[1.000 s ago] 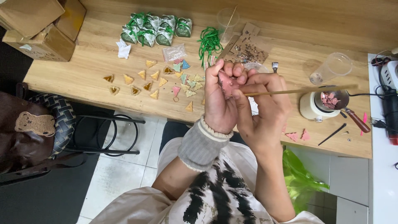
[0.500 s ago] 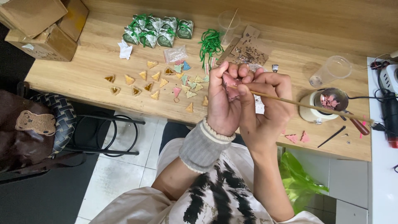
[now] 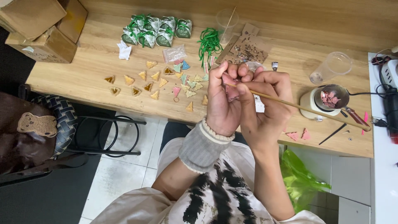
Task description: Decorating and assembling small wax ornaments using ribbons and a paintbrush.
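Pinching a small pink piece [image 3: 231, 93], your left hand [image 3: 224, 103] has its fingers curled closed around it, raised just in front of the wooden table [image 3: 99, 62]. Your right hand [image 3: 265, 108] grips a thin wooden stick [image 3: 298, 107], fingers folded shut on it, its tip touching the pink piece. Small triangular pieces [image 3: 155, 85] lie scattered on the table beyond your hands.

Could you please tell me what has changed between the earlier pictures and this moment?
The thin wooden stick in the right hand has tilted, its far end dropping from level toward the small metal pot. The left hand still pinches the small pink piece; the triangular pieces on the wooden table have not moved.
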